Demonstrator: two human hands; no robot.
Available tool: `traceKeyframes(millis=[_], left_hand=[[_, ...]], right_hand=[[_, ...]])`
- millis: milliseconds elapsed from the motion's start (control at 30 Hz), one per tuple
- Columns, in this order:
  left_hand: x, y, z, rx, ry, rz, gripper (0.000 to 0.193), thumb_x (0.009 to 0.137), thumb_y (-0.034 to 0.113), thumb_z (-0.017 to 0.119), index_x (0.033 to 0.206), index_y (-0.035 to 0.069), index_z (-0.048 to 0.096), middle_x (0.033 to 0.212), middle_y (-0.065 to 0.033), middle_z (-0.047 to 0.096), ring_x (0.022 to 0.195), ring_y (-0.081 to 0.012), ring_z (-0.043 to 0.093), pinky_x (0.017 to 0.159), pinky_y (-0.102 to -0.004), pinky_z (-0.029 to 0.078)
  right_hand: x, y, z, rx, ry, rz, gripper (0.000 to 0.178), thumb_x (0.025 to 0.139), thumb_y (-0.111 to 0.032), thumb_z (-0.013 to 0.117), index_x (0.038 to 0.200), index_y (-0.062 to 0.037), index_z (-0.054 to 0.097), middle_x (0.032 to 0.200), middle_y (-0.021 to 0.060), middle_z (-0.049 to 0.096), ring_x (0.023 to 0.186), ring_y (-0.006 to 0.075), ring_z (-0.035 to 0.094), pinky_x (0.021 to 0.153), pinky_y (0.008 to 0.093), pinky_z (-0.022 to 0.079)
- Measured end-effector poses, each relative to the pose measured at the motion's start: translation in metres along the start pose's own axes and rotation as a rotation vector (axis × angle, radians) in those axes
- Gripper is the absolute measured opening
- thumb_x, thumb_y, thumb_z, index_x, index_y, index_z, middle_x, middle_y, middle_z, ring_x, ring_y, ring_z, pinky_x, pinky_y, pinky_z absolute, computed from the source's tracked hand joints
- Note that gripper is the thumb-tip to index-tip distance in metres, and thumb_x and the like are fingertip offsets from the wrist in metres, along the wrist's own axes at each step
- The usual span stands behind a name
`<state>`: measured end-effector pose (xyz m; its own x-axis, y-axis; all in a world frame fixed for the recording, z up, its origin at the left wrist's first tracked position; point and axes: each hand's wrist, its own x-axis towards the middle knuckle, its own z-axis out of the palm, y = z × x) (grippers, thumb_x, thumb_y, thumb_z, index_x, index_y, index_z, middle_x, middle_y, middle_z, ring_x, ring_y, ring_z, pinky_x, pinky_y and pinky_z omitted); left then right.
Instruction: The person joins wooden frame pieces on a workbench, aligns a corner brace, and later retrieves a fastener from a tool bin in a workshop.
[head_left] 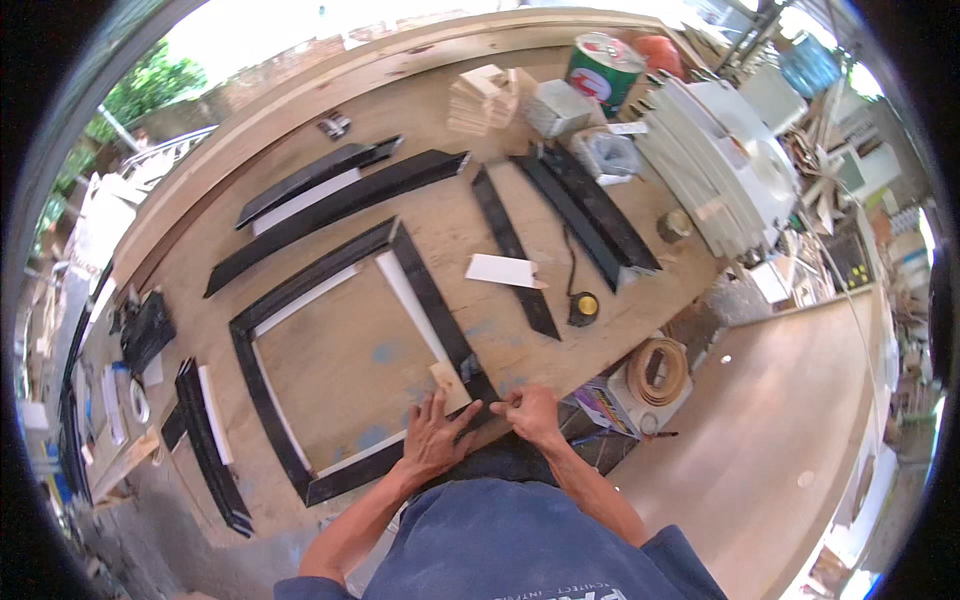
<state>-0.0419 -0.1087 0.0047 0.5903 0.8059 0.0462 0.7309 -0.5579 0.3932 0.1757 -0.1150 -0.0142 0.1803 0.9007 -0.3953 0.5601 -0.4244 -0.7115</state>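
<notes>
A black rectangular frame (272,285) with white inner edges lies on the wooden workbench (340,365) in front of me. My left hand (435,438) rests on its near right corner area, fingers spread, beside a small pale wood block (450,383) at the inner corner. Against the outside of that same corner, my right hand (528,412) is closed in a pinch; whatever it holds is hidden. A dark patch or strip lies on the frame's right side close to both hands.
Loose black mouldings (340,215) lie beyond the frame. Toward the right are a white strip (503,270), a tape measure (583,307), a green can (604,72) and stacked white panels (705,165). A banding roll (657,371) sits below the bench edge.
</notes>
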Motion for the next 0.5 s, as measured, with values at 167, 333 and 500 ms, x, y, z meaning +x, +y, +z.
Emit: traceKeyframes(millis=[167,333,500], left_hand=[[0.0001,-0.0012,0.0061,0.033,-0.014,0.004,0.058,0.082,0.04,0.07,0.137,0.03,0.056,0.133,-0.0245,0.041,0.12,-0.0417,0.041,0.091,-0.0507,0.036],[0.0022,0.0044,0.0023,0.021,-0.076,-0.014,0.057,0.082,0.039,0.071,0.135,0.028,0.058,0.135,-0.027,0.038,0.122,-0.0435,0.04,0.096,-0.0528,0.034],[0.002,0.0075,0.0042,0.023,-0.07,-0.033,0.054,0.083,0.035,0.07,0.135,0.025,0.058,0.135,-0.0264,0.037,0.124,-0.0446,0.038,0.098,-0.054,0.034]], right_hand=[[0.0023,-0.0017,0.0022,0.061,0.036,-0.03,0.032,0.067,-0.031,0.08,0.07,-0.0009,0.069,0.062,0.0169,0.063,0.059,0.0306,0.063,0.057,0.0408,0.046],[0.0012,0.002,-0.0007,0.061,-0.011,0.004,0.033,0.069,-0.028,0.081,0.075,0.0014,0.069,0.064,0.0136,0.065,0.059,0.0212,0.063,0.057,0.036,0.047],[-0.0018,-0.0027,-0.0008,0.099,-0.016,0.024,0.028,0.072,-0.025,0.079,0.074,0.0,0.068,0.059,0.0132,0.062,0.056,0.0228,0.06,0.056,0.0381,0.044]])
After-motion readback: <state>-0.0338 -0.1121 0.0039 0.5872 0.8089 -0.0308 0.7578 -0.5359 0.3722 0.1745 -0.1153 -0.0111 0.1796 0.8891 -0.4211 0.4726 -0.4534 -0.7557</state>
